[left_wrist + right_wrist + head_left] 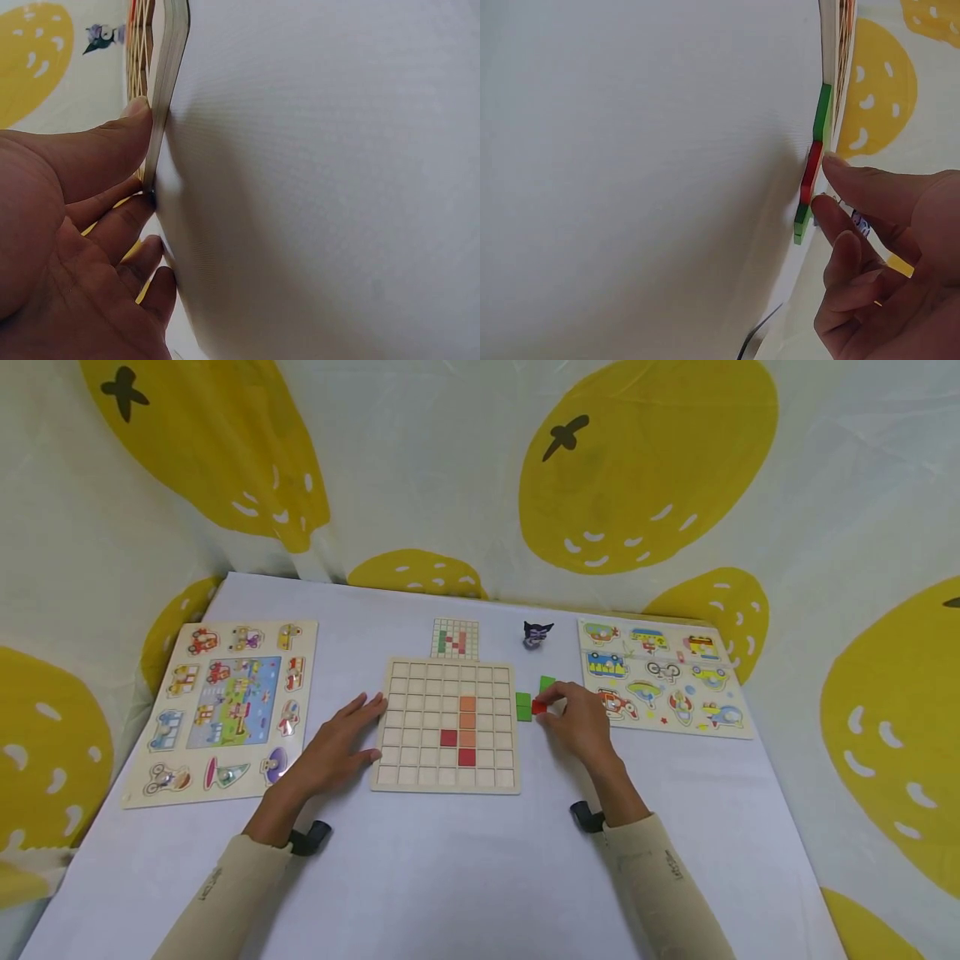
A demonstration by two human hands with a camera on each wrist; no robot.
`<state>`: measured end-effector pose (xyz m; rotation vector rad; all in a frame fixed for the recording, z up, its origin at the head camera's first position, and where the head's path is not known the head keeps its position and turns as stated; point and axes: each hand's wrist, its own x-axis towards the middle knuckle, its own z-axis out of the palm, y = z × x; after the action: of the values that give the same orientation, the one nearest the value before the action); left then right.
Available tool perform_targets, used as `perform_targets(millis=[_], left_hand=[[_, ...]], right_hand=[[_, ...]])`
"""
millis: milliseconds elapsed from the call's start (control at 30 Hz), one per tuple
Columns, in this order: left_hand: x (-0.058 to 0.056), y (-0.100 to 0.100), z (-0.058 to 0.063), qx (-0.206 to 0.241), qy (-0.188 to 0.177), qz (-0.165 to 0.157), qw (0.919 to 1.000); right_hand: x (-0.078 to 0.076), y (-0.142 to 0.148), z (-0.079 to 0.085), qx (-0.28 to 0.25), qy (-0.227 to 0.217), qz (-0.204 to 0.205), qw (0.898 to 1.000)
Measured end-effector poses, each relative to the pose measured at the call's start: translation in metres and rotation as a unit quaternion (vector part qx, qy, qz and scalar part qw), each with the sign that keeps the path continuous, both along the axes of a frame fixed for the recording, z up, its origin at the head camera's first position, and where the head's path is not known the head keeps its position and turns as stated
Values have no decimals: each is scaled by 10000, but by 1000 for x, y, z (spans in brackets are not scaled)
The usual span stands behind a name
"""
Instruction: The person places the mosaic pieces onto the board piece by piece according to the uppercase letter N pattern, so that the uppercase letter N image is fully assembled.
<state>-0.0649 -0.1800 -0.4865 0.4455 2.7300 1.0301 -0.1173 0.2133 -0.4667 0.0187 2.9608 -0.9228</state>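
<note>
In the head view, a square wooden grid board (420, 760) lies in the middle of the table. Three orange tiles (468, 721) form a column on it, with a red tile (467, 757) below and another beside. My left hand (337, 747) rests at the board's left edge, fingers spread; its thumb (112, 154) touches the rim in the left wrist view. Right of the board, my right hand (581, 718) pinches a loose red square tile (539, 707) between thumb and forefinger, low at the table. Green tiles (523, 706) lie around that red one, one partly behind my fingers.
A small pattern card (455, 639) with coloured squares touches the board's far edge. A dark cat-eared figure (534, 635) stands to its right. Picture puzzle boards lie on the left (180, 777) and the right (720, 681). A fruit-print curtain (435, 468) hangs behind the table.
</note>
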Motion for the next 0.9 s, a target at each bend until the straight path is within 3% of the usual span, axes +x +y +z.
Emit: perform_targets(millis=[333, 600, 900], left_hand=[[1, 0, -1, 47, 72, -11, 10000], [2, 0, 2, 7, 95, -7, 10000], [1, 1, 2, -14, 42, 14, 10000]], right_hand=[[-2, -2, -2, 176, -266, 62, 9995], [-1, 0, 4, 310, -825, 92, 9961], [3, 4, 6, 174, -768, 68, 9969]])
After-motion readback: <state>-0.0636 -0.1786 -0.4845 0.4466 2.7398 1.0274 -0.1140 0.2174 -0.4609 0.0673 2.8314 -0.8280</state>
